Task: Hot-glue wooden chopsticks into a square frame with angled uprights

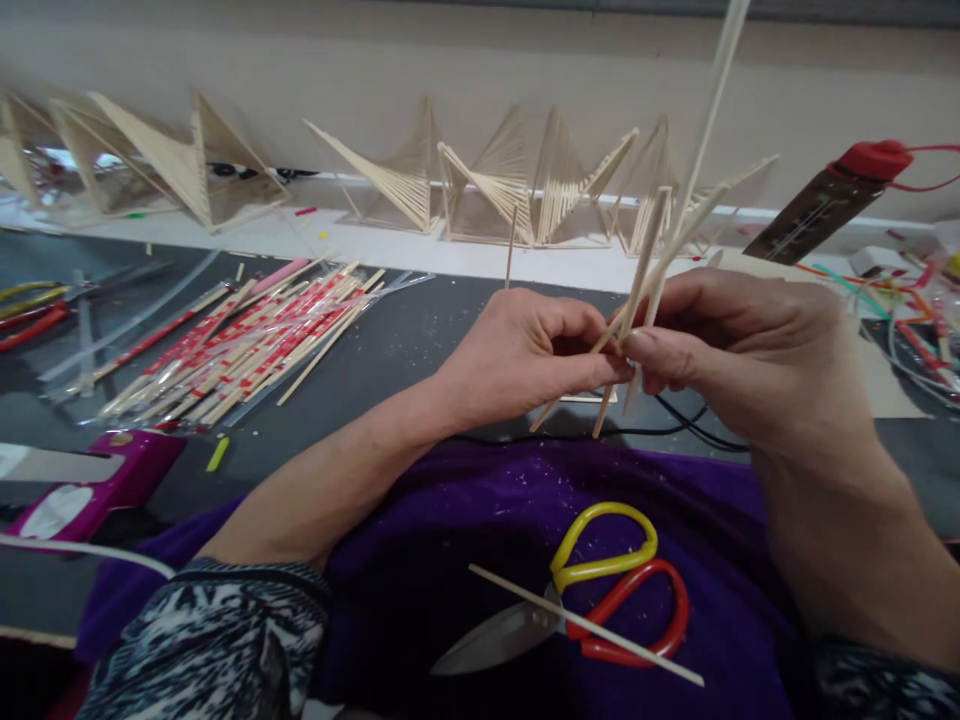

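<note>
Gray table [397, 350], stick models [409, 195] behind | hands [517, 350] pinching crossed wooden sticks [648, 250] | scissors [536, 625] on purple cloth [712, 520]

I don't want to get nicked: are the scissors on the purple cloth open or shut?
The scissors look shut: their blades show as one shape with a single tip, the yellow handle beside the red one.

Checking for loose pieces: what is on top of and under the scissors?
One thin wooden stick lies across the top of the scissors. Beneath them, purple cloth shows around their edges; whatever the scissors cover cannot be seen.
</note>
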Tool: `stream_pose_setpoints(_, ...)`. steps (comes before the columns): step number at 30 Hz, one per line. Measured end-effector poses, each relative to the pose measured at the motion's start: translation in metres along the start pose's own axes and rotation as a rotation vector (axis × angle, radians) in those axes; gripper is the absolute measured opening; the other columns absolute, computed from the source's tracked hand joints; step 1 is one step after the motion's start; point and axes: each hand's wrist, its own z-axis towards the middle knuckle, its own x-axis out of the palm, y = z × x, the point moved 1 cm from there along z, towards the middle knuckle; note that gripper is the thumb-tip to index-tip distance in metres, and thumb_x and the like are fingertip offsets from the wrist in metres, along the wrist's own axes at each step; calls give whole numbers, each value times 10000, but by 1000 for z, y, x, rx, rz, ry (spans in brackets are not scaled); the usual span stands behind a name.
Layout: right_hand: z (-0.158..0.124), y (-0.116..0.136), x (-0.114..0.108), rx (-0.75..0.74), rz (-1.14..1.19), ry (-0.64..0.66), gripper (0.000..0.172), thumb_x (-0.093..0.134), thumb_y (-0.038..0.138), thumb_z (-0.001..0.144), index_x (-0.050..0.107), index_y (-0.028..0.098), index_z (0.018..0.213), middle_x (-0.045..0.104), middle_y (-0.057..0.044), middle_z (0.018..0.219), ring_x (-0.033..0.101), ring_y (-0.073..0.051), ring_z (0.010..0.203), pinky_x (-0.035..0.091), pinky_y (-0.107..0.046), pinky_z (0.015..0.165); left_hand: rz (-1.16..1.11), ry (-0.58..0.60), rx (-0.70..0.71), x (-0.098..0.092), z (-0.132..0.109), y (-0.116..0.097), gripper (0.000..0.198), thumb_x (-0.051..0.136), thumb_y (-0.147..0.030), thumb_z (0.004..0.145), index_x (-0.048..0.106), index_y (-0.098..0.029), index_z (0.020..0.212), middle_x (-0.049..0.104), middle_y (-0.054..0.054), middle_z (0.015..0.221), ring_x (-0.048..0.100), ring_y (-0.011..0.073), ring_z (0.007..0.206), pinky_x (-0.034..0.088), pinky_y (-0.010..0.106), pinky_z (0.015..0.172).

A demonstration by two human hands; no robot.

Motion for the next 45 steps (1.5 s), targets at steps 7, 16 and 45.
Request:
stream_pose_setpoints(7, -3, 8, -8, 46, 16, -21, 72, 696, 246, 763, 684, 213, 700, 603, 22, 605, 533, -97, 477, 405, -226, 408, -53, 36, -71, -14, -6, -14, 135, 664, -210, 738, 654, -153, 616, 550, -26, 505, 570, 119, 555, 390, 201, 509)
stream_pose_setpoints(16, -6, 19, -30, 57, 258, -182, 116, 598, 163, 736, 707, 199, 751, 596, 1, 615, 569, -130, 508, 420, -249, 419, 237, 704, 2, 18, -77, -11, 118, 680, -275, 764, 656, -208, 859, 615, -53, 642, 538, 68, 548, 361, 173, 505)
stream_pose_setpoints(45, -2, -17, 7, 285, 335, 204, 119, 662, 295, 803, 637, 187, 762, 582, 29, 580, 513, -63, 427, 379, -166, 395, -812, -32, -520, -21, -31, 59, 170, 579, -328, 844, 554, -168, 894, 651, 50, 775, 680, 180, 751, 542, 241, 567)
